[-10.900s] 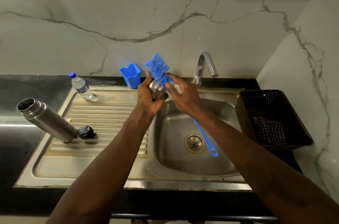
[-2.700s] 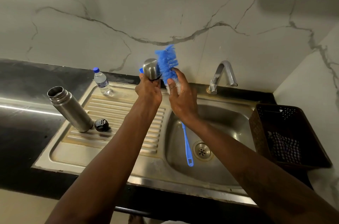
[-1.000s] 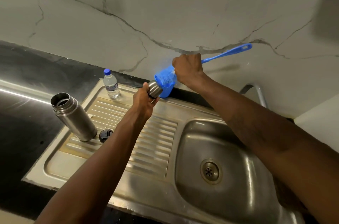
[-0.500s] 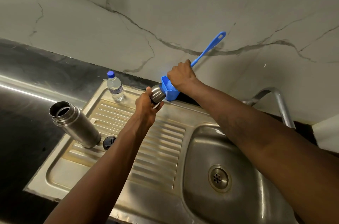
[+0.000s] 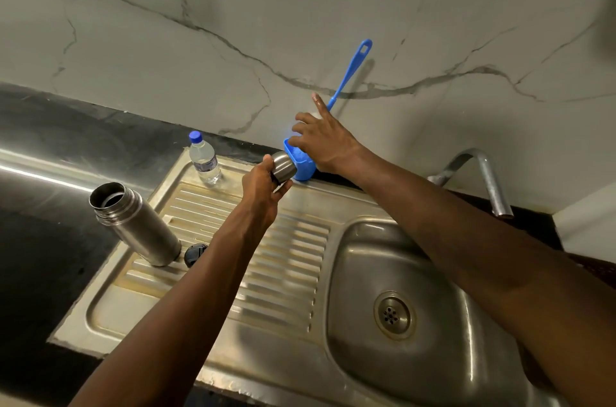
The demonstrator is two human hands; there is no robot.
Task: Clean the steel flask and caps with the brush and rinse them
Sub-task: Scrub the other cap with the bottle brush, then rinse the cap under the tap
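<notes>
two hands: both are seen over the shiny steel sink top (image 5: 206, 300).
left hand (image 5: 263, 188): its fingers are closed round the small round steel cap (image 5: 284, 166), which is held up in the air just left of the blue plastic cup (image 5: 301, 161).
right hand (image 5: 325, 140): its fingers are spread open and nothing is gripped. it is just above the cup, and one finger is close beside the brush handle; whether they touch cannot be told.
long blue brush (image 5: 350, 71): its bristly end is down in the cup, and its thin handle is leaned up and to the right against the pale stone wall (image 5: 233, 6).
steel cap again: it is right beside the left edge of the cup. its open side is hidden by the fingers.
tall steel flask (image 5: 136, 223): it is stood open on the left edge of the drain board, well apart from both hands.
little black inner cap (image 5: 195, 255): it is laid just beside the foot of the flask.
curved steel tap (image 5: 480, 176): it is far off to the right, past the right arm.
what counts next: a rinse is likely wanted, so the cap must be carried right, across to the sink bowl (image 5: 416, 306) under the tap. the free right hand is the nearer one to the tap.
clear water bottle with a blue lid (image 5: 204, 158): it is stood at the back, left of the cap.
</notes>
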